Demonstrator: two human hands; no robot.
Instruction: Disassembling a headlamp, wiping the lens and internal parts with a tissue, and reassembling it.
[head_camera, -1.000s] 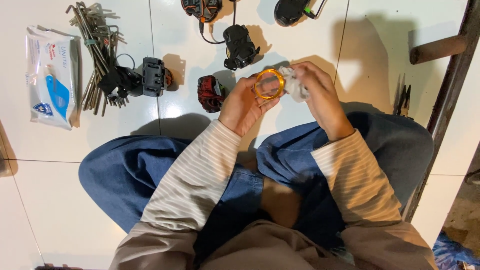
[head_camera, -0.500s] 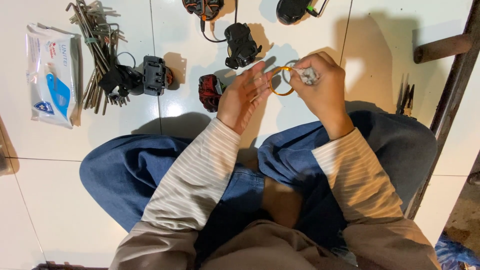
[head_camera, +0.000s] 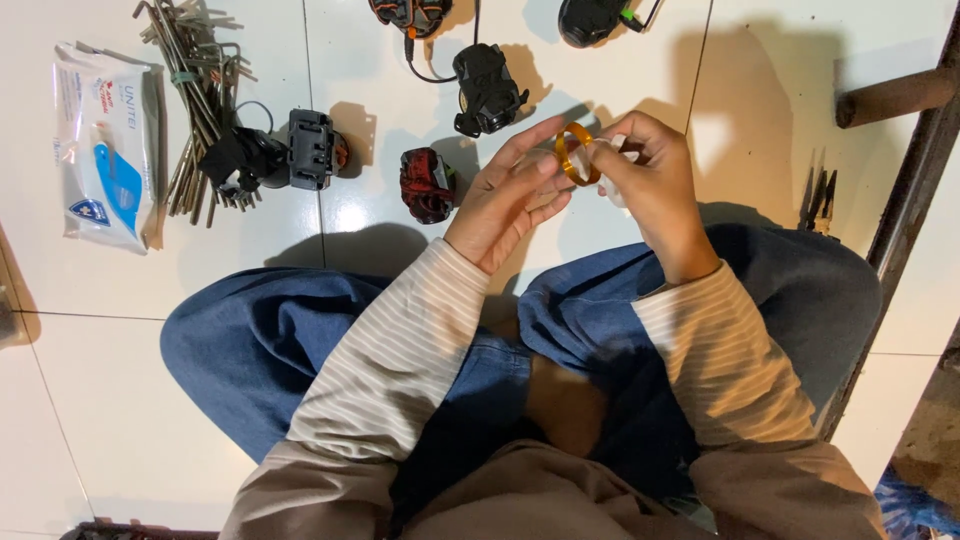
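Observation:
I sit cross-legged on a white tiled floor. Between both hands I hold a small orange ring (head_camera: 574, 152), seen almost edge-on. My left hand (head_camera: 505, 196) steadies it with the fingertips, fingers stretched out. My right hand (head_camera: 650, 180) pinches the ring's other side and also clutches a bit of white cloth or tissue (head_camera: 612, 150), mostly hidden by the fingers. Just left of my left hand a red and black headlamp part (head_camera: 424, 184) lies on the floor.
Black headlamp parts (head_camera: 488, 90) with a cable lie ahead, with more parts (head_camera: 312, 148) to the left. A bundle of metal rods (head_camera: 196, 90) and a white wipes packet (head_camera: 104, 140) lie far left. Pliers (head_camera: 820, 196) and a dark wooden frame (head_camera: 900, 210) are at right.
Both hands have lifted the ring slightly away from my lap and turned it from face-on to nearly edge-on; my right hand shifted over its right side.

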